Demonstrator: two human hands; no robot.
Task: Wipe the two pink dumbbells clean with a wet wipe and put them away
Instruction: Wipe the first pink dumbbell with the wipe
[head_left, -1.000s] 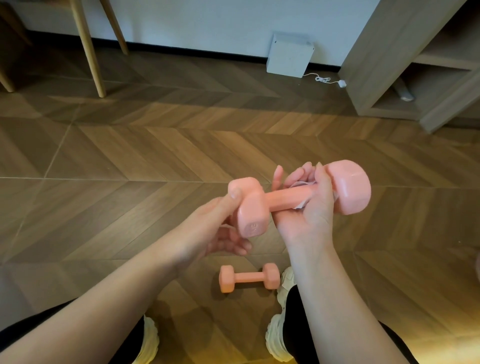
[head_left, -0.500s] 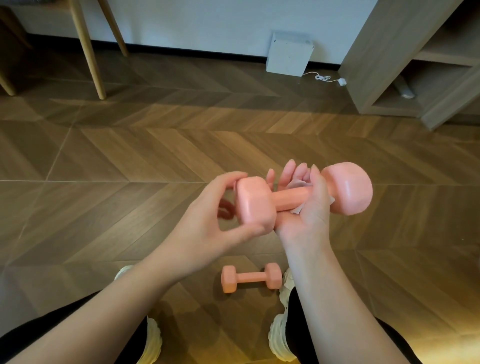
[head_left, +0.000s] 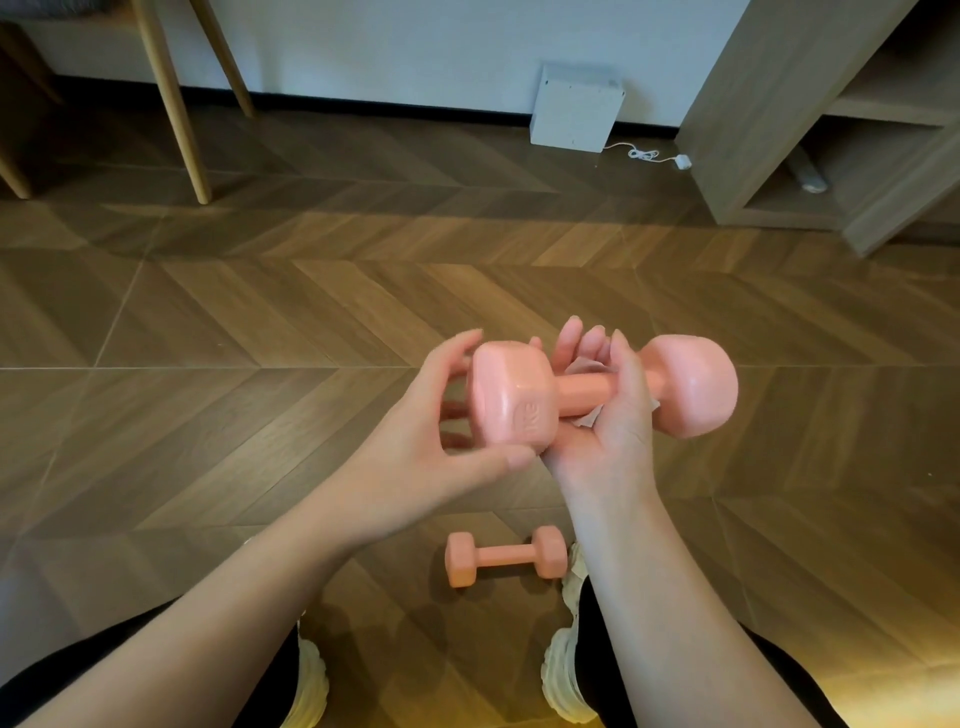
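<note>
A pink dumbbell (head_left: 693, 387) is held level in front of me. My left hand (head_left: 415, 452) grips its near left head between thumb and fingers. My right hand (head_left: 608, 415) wraps the handle, with a wet wipe (head_left: 589, 415) pressed between palm and bar; only small pale edges of the wipe show. A second pink dumbbell (head_left: 505, 557) lies on the wooden floor below my hands, close to my right shoe (head_left: 563, 675).
Herringbone wooden floor (head_left: 260, 338) all around. A wooden shelf unit (head_left: 831, 156) stands at the back right, a white box (head_left: 576, 106) with a cable against the wall, and wooden chair legs (head_left: 171, 98) at the back left. My left shoe (head_left: 311, 691) sits below.
My left hand has shifted round the near head, from thumb on top to fingers over the top and thumb beneath. The dumbbell has turned a little in my hands. The floor dumbbell has not moved.
</note>
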